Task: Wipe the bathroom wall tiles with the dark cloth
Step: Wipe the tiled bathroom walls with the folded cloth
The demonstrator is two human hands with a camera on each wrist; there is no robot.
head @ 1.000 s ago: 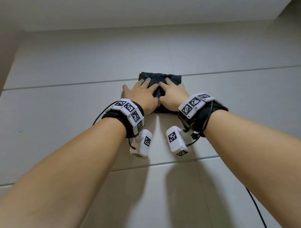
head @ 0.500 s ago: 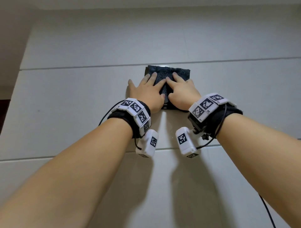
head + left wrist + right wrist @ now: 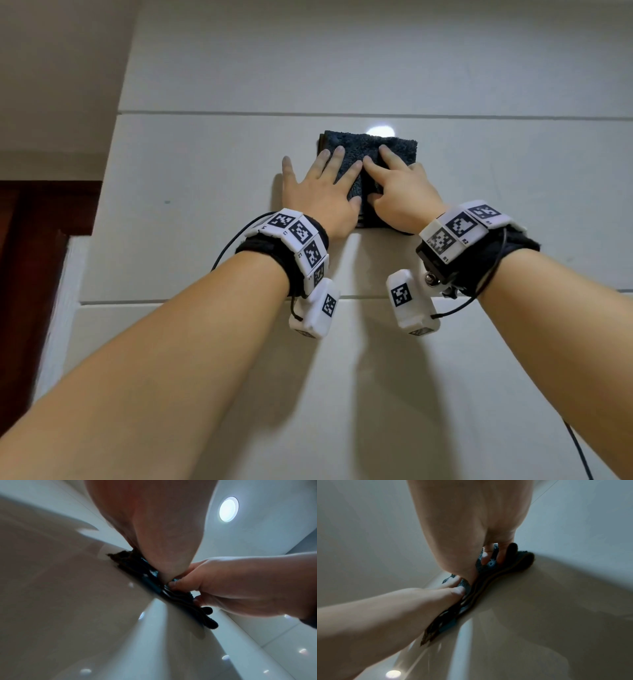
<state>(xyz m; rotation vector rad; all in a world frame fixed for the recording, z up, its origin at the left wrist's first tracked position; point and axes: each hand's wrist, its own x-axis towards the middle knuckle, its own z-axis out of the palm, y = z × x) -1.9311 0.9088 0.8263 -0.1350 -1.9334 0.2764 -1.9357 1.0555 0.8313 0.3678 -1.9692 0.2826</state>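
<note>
Left of wall tiles (image 3: 205, 205), dark doorframe (image 3: 30, 291)

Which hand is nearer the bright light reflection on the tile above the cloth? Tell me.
Right. The right hand has fingertips just below the light reflection, on the dark cloth. The left hand presses the cloth's left part, farther away.

A round ceiling light (image 3: 228, 509) is glowing overhead, its glare (image 3: 380, 131) shining off pale glossy walling; dark wooden door frame (image 3: 30, 274) showing at left
</note>
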